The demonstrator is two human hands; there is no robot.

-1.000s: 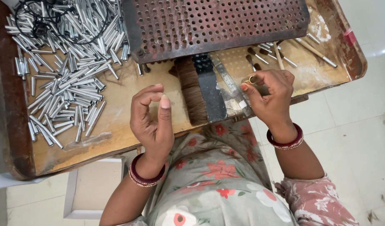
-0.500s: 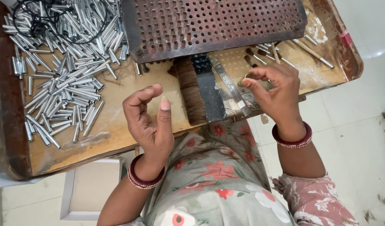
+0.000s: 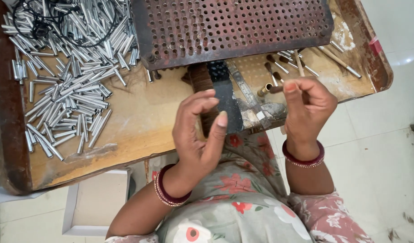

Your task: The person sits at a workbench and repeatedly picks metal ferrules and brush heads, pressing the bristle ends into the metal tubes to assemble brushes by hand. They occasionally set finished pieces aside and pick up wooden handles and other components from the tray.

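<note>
Brass glints at the tip of a short brown-handled brush piece that the right hand pinches between thumb and forefinger; the other fingers curl loosely toward the palm, and the piece pokes out sideways to that hand's left, level with the fingertips. The left hand hangs just beside it, holding nothing: fingers bent and spread a little, thumb standing apart from them, the palm turned toward the right hand with a clear gap between the two. Both wrists wear dark red bangles.

Under and between the hands lies a dark flat strip on the near edge of the wooden bench, with a tuft of brown bristles just beyond the left hand's fingertips. Beyond both hands sits a rusty perforated metal plate full of round holes. Just past the right hand, several more small brushes and sticks lie scattered on a pale perforated patch of the bench. Well away to the far left of the left hand, a large heap of shiny silver metal tubes spreads over the board, with a loop of black wire lying on its far part. Below the hands is the person's flowered garment, and tiled floor shows to the right.
</note>
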